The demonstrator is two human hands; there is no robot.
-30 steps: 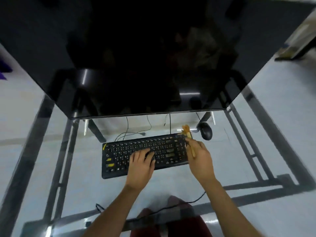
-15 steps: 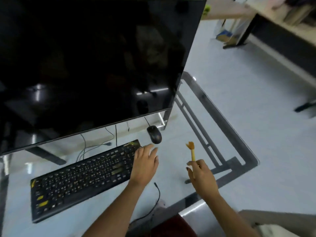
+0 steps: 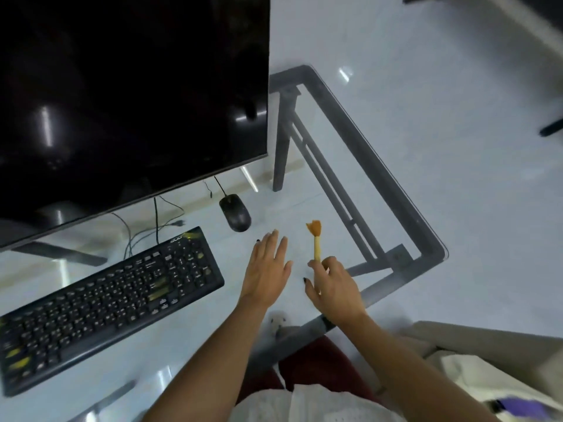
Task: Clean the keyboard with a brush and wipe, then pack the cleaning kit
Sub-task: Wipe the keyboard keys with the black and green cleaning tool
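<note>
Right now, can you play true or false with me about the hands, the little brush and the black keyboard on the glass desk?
1. The right hand holds a small yellow brush with orange bristles. True.
2. The brush's bristles are touching the black keyboard. False: the brush is off to the right of it, over the glass desk, bristles pointing away from the person.
3. The left hand is spread flat with straight fingers. True.
4. The left hand rests on the keyboard's keys. False: it is past the keyboard's right end.
5. The black computer mouse sits beyond the keyboard, near the big dark monitor. True.
</note>
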